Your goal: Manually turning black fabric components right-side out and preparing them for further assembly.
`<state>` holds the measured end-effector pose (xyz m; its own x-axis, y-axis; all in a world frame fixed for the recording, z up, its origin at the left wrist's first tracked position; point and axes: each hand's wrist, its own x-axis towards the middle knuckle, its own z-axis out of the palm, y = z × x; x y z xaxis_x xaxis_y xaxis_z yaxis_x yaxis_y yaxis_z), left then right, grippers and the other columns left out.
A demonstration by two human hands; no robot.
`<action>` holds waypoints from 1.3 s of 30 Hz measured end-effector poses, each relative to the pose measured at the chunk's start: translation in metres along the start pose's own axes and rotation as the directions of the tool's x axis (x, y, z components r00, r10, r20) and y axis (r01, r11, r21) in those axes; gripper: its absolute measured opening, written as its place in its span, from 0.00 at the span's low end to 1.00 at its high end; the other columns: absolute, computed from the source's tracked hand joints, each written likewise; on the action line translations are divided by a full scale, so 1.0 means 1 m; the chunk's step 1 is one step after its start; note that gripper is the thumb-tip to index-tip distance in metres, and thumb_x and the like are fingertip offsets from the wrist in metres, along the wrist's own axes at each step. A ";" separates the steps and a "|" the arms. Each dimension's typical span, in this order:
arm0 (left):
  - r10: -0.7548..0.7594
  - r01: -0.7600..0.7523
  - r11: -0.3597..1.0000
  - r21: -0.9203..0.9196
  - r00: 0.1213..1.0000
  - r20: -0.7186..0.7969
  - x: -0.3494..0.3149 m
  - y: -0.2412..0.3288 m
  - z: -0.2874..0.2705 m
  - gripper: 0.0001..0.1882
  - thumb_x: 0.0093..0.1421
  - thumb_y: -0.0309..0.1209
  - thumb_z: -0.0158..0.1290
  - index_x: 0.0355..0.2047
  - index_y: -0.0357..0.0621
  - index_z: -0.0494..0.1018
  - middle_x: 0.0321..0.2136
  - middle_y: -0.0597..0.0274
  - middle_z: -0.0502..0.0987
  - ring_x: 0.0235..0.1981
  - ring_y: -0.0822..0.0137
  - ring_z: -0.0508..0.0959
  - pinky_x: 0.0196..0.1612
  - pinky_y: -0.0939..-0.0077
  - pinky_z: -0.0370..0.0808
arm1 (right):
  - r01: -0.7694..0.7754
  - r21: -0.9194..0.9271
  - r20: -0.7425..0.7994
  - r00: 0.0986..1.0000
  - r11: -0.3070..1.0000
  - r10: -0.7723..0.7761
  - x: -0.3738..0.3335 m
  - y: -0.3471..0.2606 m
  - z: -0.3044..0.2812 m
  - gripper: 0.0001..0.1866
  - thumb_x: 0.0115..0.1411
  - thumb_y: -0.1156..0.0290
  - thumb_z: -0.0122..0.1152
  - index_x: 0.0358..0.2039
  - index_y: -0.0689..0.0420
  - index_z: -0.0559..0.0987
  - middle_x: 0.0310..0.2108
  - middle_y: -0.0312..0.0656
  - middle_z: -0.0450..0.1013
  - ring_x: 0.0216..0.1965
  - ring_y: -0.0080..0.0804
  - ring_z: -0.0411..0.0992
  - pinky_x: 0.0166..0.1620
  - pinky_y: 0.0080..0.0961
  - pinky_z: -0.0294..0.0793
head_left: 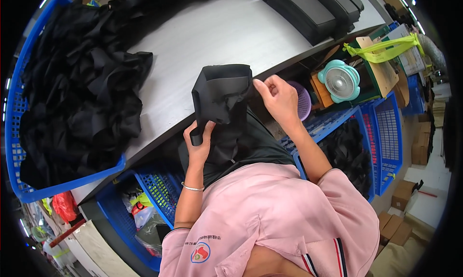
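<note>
**Two-Handed Hold on Black Piece at Table Edge**

The black piece [223, 90] is located at the near edge of the white table [178, 60], in front of the person and partly above the lap. Its far end forms a wide, angular rim; its lower part merges with the dark trousers and cannot be traced.

Left hand [197, 144]: the fingers are closed on the near left side of the piece, thumb uppermost. A narrow end of black material curls between thumb and fingers. A bracelet [192, 187] encircles the wrist.

Right hand [279, 102]: the fingers are curled, with the foremost tips at the right edge of the piece, near its far corner. Whether they pinch that edge cannot be told.

Surroundings: at the left end of the table, a large blue basket [72, 185] holds a heap of black fabric [82, 93]. Stacked black parts [299, 11] lie at the far right of the table. To the right, below table level, are a purple basket [304, 101] and a teal fan [340, 80]. A second blue basket, nearer on the right, contains black material [343, 146].
</note>
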<state>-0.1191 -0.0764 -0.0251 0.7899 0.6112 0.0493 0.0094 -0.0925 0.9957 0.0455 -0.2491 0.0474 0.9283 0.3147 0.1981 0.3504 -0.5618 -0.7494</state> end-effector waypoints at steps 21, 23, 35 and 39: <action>-0.402 0.394 0.698 -0.598 0.907 0.127 -0.002 0.002 0.002 0.21 0.60 0.27 0.63 0.53 0.37 0.74 0.47 0.58 0.79 0.46 0.67 0.79 0.52 0.71 0.77 | -0.698 0.417 0.810 0.575 0.582 0.110 -0.001 0.034 -0.004 0.15 0.64 0.61 0.65 0.42 0.60 0.83 0.39 0.36 0.80 0.38 0.21 0.76 0.44 0.19 0.77; -0.393 0.403 0.707 -0.581 0.907 0.150 -0.004 0.001 0.007 0.22 0.61 0.28 0.63 0.54 0.37 0.73 0.49 0.57 0.78 0.47 0.66 0.79 0.52 0.71 0.77 | -0.764 0.445 0.850 0.525 0.467 0.048 -0.008 0.041 0.005 0.12 0.62 0.65 0.66 0.40 0.61 0.83 0.39 0.37 0.81 0.37 0.22 0.78 0.45 0.19 0.78; -0.475 0.515 0.655 -0.553 0.850 0.228 -0.012 0.020 0.025 0.30 0.53 0.26 0.67 0.55 0.36 0.69 0.49 0.55 0.76 0.48 0.63 0.78 0.55 0.68 0.76 | -0.609 0.433 0.672 0.709 0.665 0.212 -0.022 0.028 0.024 0.09 0.56 0.74 0.71 0.34 0.60 0.78 0.31 0.33 0.77 0.31 0.14 0.73 0.35 0.15 0.74; -0.465 0.463 0.717 -0.521 0.875 0.138 0.001 0.017 0.026 0.25 0.53 0.21 0.66 0.51 0.35 0.73 0.45 0.55 0.79 0.46 0.64 0.79 0.53 0.70 0.77 | -0.412 0.547 0.549 0.834 0.729 0.059 -0.023 0.027 0.036 0.09 0.57 0.72 0.70 0.31 0.59 0.76 0.29 0.32 0.75 0.30 0.13 0.70 0.33 0.14 0.72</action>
<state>-0.1021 -0.0976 -0.0101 0.7710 0.4692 -0.4307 0.0536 0.6261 0.7779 0.0294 -0.2440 0.0001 0.7260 0.6495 -0.2261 -0.1951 -0.1208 -0.9733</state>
